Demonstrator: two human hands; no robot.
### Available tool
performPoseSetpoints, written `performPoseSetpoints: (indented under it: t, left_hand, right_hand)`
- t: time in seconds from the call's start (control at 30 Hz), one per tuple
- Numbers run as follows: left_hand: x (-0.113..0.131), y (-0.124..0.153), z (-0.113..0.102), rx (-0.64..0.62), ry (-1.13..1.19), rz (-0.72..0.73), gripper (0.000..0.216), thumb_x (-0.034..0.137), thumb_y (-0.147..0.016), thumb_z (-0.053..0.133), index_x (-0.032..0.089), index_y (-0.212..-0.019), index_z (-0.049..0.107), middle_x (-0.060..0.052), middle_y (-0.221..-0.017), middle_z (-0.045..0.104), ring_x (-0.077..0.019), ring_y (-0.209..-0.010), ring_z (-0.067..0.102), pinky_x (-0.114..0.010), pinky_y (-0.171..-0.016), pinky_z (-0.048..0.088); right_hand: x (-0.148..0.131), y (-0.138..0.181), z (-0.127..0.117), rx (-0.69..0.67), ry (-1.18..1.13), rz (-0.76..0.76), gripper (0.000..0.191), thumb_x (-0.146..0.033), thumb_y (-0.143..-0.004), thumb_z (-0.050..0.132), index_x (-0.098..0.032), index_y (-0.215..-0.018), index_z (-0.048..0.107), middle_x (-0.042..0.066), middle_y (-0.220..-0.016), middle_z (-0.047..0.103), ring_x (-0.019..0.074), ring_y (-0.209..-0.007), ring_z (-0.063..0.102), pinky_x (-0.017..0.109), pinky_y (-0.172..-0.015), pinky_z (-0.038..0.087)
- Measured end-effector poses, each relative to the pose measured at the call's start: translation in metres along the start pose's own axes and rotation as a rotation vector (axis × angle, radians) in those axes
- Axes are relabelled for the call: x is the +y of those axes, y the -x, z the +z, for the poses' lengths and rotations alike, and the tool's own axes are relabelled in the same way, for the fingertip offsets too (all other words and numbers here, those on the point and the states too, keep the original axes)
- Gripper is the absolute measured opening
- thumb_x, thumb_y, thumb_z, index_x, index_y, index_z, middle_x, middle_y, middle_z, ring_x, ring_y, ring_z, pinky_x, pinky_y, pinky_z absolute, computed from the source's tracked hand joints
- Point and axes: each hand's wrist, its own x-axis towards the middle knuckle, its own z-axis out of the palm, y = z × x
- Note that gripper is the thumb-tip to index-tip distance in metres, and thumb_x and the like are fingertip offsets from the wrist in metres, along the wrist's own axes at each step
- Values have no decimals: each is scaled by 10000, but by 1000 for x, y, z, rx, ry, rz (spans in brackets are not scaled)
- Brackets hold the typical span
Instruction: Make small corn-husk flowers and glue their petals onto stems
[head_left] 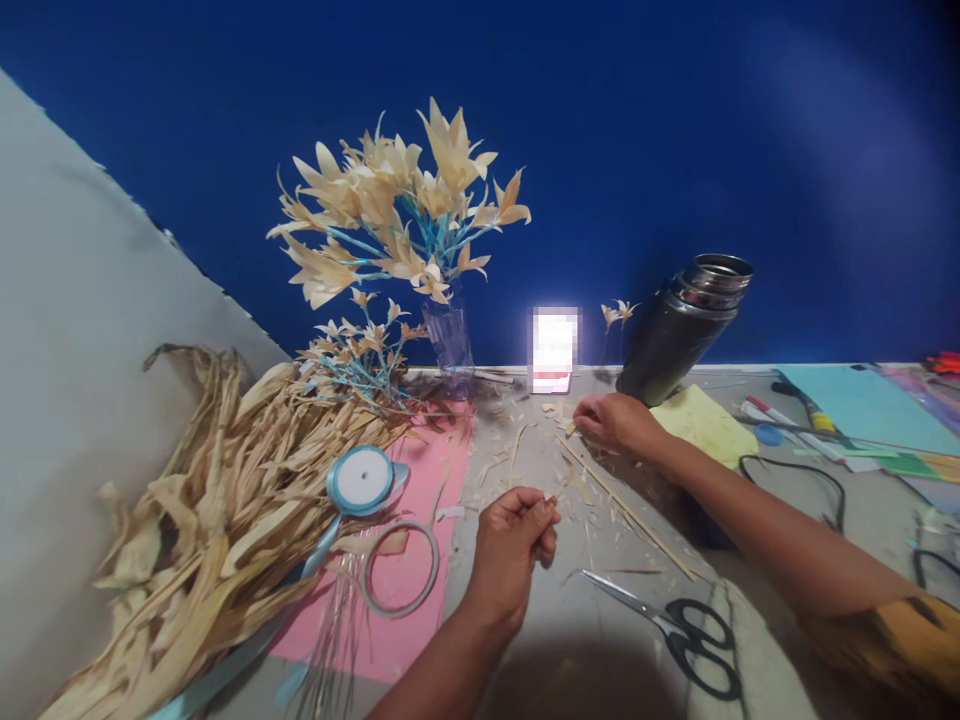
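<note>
My left hand (514, 545) is above the middle of the table, its thumb and fingers pinched together; whatever sits between the tips is too small to make out. Farther back, my right hand (621, 425) reaches down to the tabletop, fingers curled, with the tips at a small pale piece of dried husk (568, 427). Black-handled scissors (664, 620) lie with their blades slightly apart, right of my left hand. Thin dry strips (626, 510) and many small scraps are scattered between and around both hands.
At left are a heap of dried corn husks (255, 480), a ribbon spool (361, 480), a tape roll (367, 585) and wires (334, 640) on pink paper (420, 630). Husk flowers (397, 190) stand in a clear vase (448, 340). A dark flask (682, 325), a lit screen (553, 345) and yellow cloth (709, 425) are behind.
</note>
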Motion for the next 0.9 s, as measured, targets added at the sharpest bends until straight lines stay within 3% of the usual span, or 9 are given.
performPoseSetpoints:
  t: [0.2,0.27,0.37,0.5,0.63,0.7,0.77,0.83,0.9]
  left_hand:
    - [8,0,0,-27,91,-41,374,339,-641,908,146,-776,617,21,-666,642,-53,-477,485,-198,-482,358]
    - [13,1,1,-59,184,-80,389,319,-627,926,154,-775,606,30,-690,641,-55,-511,510,-193,-499,381]
    - [23,7,4,-140,316,-163,398,288,-624,940,163,-801,606,-17,-843,716,-90,-640,615,-205,-564,449]
    - [31,21,15,-306,338,-272,360,274,-654,929,158,-815,629,-113,-1031,756,-181,-840,714,-262,-686,528]
    - [29,34,27,-362,269,-287,312,276,-652,925,135,-788,681,-77,-886,741,-160,-761,698,-260,-680,531]
    - [25,41,31,-346,194,-218,296,294,-637,926,133,-755,708,-58,-796,722,-146,-694,670,-254,-654,514]
    - [24,47,34,-314,45,-48,238,298,-653,906,144,-725,739,-63,-759,722,-155,-685,656,-269,-665,506]
    - [24,53,36,-274,-169,184,129,269,-711,852,165,-717,775,-82,-779,742,-186,-748,667,-303,-747,513]
    - [25,60,37,-250,-367,370,52,225,-766,789,192,-727,802,-95,-814,761,-215,-823,679,-330,-839,505]
  right_hand:
    - [-8,11,-13,96,-82,-33,193,-250,-915,563,-203,-935,749,65,-933,784,213,-837,689,280,-711,438]
    - [-16,28,-20,176,-157,-91,213,-283,-954,528,-199,-960,724,70,-984,772,208,-897,683,292,-801,467]
    - [-30,64,-25,378,-449,-219,200,-308,-960,527,-213,-912,696,65,-899,759,200,-816,680,301,-762,503]
    - [-46,107,-21,515,-577,-335,180,-234,-959,511,-235,-901,681,65,-885,756,204,-852,694,328,-793,528]
    - [-53,128,-13,565,-595,-430,180,-200,-945,518,-246,-886,682,66,-855,759,216,-830,699,368,-799,542]
    - [-54,136,-11,566,-639,-391,173,-217,-941,528,-247,-907,695,69,-877,765,221,-841,702,369,-797,548]
    - [-54,144,-11,550,-730,-243,166,-257,-938,548,-243,-953,712,72,-935,771,219,-861,704,346,-772,552]
    - [-52,153,-11,470,-862,-78,180,-327,-935,576,-237,-962,730,67,-951,772,215,-851,703,314,-723,551]
    - [-50,162,-11,332,-1007,-12,227,-408,-927,604,-232,-920,746,53,-909,768,208,-810,696,294,-687,544]
